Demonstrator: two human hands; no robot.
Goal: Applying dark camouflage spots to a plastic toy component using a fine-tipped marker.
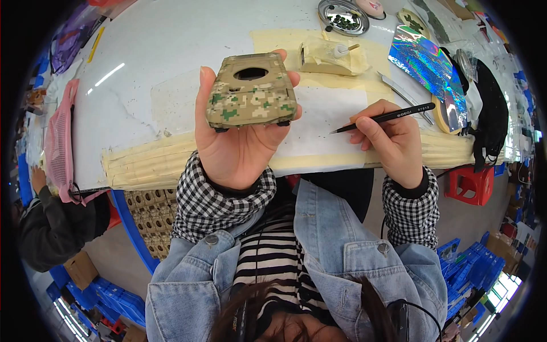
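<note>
My left hand (pixel 239 149) is closed around a camouflage-patterned toy vehicle body (pixel 250 94), raised above the table's near edge. A dark oval hole opens in its top, and small dark pieces show at its lower corners. To the right, my right hand (pixel 393 137) grips a pair of black fine-tipped tweezers (pixel 387 115). Their tips point left toward the vehicle body, apart from it, over a white sheet (pixel 322 134). Whether anything tiny sits between the tips is too small to tell.
Behind my hands stands a taped block with a small bottle (pixel 341 51). A metal dish (pixel 336 25) holds several dark green parts. Holographic sheet (pixel 427 62), a metal tool (pixel 399 88) and black cloth (pixel 491 108) lie right. A blue crate (pixel 134 228) of similar bodies stands lower left, near another person's sleeve (pixel 51 228).
</note>
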